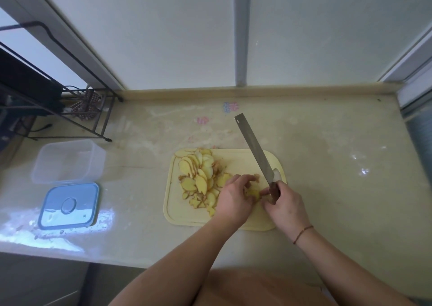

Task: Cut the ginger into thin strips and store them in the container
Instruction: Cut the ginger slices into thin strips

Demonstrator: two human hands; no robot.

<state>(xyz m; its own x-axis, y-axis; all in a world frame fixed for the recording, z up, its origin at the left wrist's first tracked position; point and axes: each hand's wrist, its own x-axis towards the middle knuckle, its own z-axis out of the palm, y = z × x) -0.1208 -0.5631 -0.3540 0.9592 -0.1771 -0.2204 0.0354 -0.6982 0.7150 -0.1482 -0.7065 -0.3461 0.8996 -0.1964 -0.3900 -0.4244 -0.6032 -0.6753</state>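
knife handle (274, 192) hidden inside right hand (286, 206); ginger piece (253, 194) half covered by left hand (233, 199)

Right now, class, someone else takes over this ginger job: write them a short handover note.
Right hand grips the knife, blade raised off the cutting board.
Left hand holds a ginger piece on the board.
Done: ginger slices lie piled on the board.
Left: cut the slices into thin strips, move them into the open container, which looks empty, then fit the blue lid lying beside it.

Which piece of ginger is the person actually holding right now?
The small piece pinched between the left hand and the right hand; the other slices lie loose on the cutting board.
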